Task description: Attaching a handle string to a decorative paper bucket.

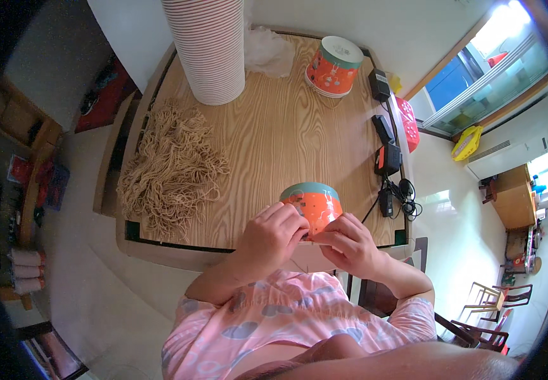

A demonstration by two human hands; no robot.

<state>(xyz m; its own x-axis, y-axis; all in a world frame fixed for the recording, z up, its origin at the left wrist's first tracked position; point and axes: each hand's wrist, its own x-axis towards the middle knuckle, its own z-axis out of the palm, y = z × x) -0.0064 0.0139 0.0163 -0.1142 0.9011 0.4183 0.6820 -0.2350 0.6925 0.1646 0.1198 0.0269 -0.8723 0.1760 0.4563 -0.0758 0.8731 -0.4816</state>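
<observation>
An orange paper tub (317, 206) with a teal band and small printed figures lies tipped at the table's near edge, its teal end pointing away from me. My left hand (272, 233) is closed at the tub's near rim, fingertips pinched together. Opposite it, my right hand (351, 244) pinches the same rim, thumb and fingers pressed together close to the left fingertips. Whether something thin is also between the fingers is too small to tell. A tangled heap of tan string (172, 168) lies to the left of my hands.
A tall stack of white paper tubs (209, 57) stands at the back left, beside a crumpled clear plastic bag (269, 54). Another orange tub (334, 69) sits upside down at the back right. Black power adapters (386, 158) and coiled cables (406, 197) line the table's right edge.
</observation>
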